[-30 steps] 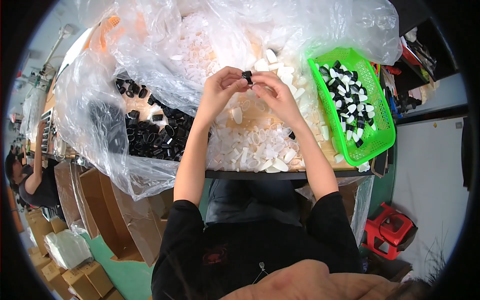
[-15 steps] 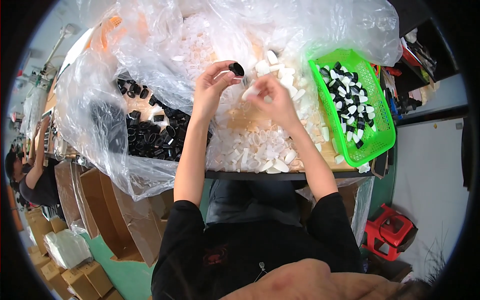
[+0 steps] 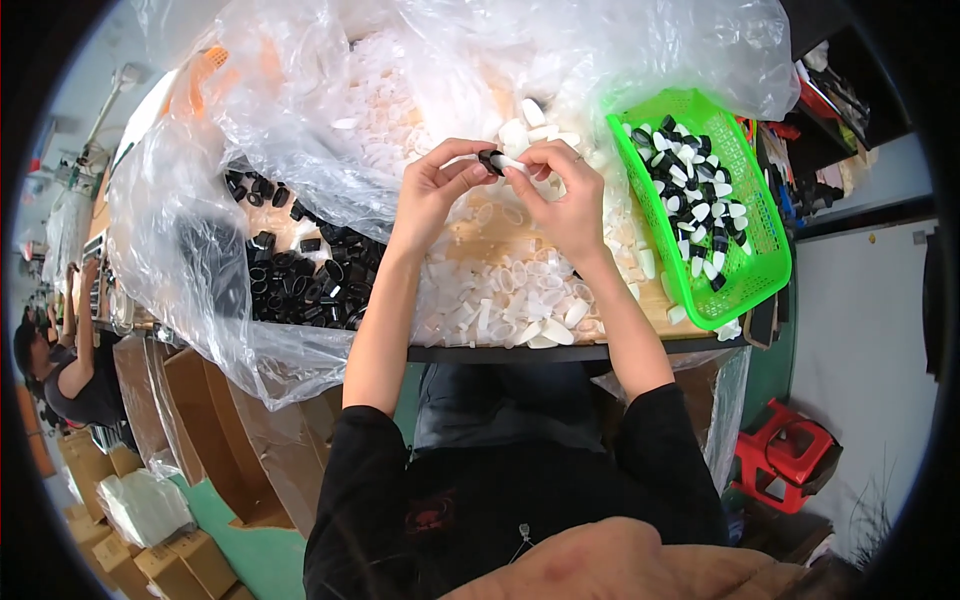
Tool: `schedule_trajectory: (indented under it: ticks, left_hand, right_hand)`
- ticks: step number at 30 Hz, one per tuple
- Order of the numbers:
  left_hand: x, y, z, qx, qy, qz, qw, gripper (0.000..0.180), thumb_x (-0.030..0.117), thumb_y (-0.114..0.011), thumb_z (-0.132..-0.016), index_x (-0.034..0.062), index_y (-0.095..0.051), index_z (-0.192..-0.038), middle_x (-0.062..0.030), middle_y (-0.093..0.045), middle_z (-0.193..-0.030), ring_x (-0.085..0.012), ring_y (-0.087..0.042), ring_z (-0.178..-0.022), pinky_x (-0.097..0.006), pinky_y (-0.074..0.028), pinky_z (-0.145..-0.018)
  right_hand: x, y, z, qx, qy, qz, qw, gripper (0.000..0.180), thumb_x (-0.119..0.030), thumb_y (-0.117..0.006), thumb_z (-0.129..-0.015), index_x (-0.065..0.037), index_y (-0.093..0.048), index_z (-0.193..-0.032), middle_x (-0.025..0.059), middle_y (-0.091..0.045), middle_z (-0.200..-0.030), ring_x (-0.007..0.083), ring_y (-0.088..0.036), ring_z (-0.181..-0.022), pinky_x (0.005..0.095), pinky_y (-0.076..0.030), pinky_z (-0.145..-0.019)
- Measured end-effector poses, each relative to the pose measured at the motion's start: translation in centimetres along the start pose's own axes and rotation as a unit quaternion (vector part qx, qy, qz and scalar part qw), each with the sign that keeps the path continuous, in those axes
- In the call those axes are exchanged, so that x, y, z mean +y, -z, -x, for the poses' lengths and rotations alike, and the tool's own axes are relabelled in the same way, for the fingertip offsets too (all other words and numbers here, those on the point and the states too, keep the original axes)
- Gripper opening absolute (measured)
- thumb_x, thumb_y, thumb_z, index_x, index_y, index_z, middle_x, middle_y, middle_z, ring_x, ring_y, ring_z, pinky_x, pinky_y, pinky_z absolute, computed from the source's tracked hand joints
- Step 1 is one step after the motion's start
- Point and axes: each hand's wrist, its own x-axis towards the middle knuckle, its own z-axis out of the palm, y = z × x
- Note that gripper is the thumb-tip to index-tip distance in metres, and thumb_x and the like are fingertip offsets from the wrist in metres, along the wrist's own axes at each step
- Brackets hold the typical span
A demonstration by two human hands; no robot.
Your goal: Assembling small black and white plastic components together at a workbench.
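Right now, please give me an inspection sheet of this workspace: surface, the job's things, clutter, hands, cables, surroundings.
Surface: table almost covered by clear plastic sheeting.
Job's things: black cap and white piece held together between both hands; pile of white pieces under the hands; pile of black caps to the left; green basket of joined black-and-white parts to the right.
Clutter: loose white pieces at the table edge.
Hands: left hand pinches the black cap; right hand pinches the white piece.
Cables: nothing seen.
Surroundings: red stool, cardboard boxes, another person at far left.
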Motion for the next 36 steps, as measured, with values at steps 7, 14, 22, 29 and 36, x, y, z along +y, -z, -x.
schedule_trajectory:
  ticks: [7, 14, 22, 29, 36]
  left_hand:
    - [0.3, -0.2, -0.1, -0.001, -0.005, -0.020, 1.000, 0.024, -0.005, -0.060, -0.089, -0.0042, -0.063, -0.113, -0.0096, -0.064, -0.110, -0.0167, -0.065, -0.095, -0.028, -0.053, -0.085]
    - [0.5, -0.3, -0.5, 0.018, -0.006, -0.033, 0.999, 0.024, -0.002, -0.065, -0.088, -0.0051, -0.062, -0.112, -0.0097, -0.067, -0.101, -0.0150, -0.066, -0.088, -0.026, -0.053, -0.081]
    - [2.8, -1.5, 1.9, 0.044, -0.263, -0.208, 0.941, 0.018, 0.000, -0.073, -0.079, -0.0052, -0.067, -0.095, -0.0081, -0.068, -0.083, -0.0157, -0.066, -0.078, -0.026, -0.053, -0.071]
    - [3.3, -1.2, 3.1, 0.009, -0.285, -0.135, 0.949, 0.009, 0.004, -0.068, -0.084, -0.0036, -0.064, -0.083, -0.0109, -0.063, -0.076, -0.0176, -0.061, -0.070, -0.027, -0.049, -0.063]
    - [3.0, -1.9, 1.6, 0.016, -0.195, -0.054, 0.979, 0.007, -0.003, -0.056, -0.092, -0.0073, -0.062, -0.093, -0.0111, -0.060, -0.093, -0.0145, -0.061, -0.074, -0.025, -0.051, -0.064]
  right_hand:
    - [0.3, 0.1, -0.3, -0.015, 0.011, 0.014, 1.000, 0.015, -0.005, -0.075, -0.078, -0.002, -0.063, -0.084, 0.0050, -0.063, -0.081, 0.0135, -0.054, -0.067, 0.0258, -0.045, -0.062]
    - [0.8, -0.3, -0.5, -0.037, -0.049, -0.068, 0.996, 0.015, -0.005, -0.073, -0.080, -0.003, -0.062, -0.089, 0.0070, -0.062, -0.098, 0.0126, -0.058, -0.079, 0.0242, -0.049, -0.070]
    - [-0.7, 0.5, 0.4, -0.065, -0.073, -0.264, 0.959, 0.018, 0.001, -0.072, -0.080, 0.001, -0.058, -0.092, 0.0113, -0.060, -0.105, 0.0169, -0.060, -0.088, 0.0278, -0.049, -0.080]
    - [-5.4, 3.0, 0.8, -0.123, 0.140, -0.267, 0.945, 0.021, -0.002, -0.074, -0.079, 0.001, -0.056, -0.088, 0.0187, -0.062, -0.101, 0.0220, -0.062, -0.082, 0.0323, -0.050, -0.072]
    - [-2.2, 1.7, -0.1, -0.064, -0.104, -0.227, 0.966, 0.020, 0.001, -0.072, -0.081, 0.003, -0.059, -0.096, 0.0130, -0.062, -0.108, 0.0146, -0.058, -0.097, 0.0277, -0.046, -0.086]
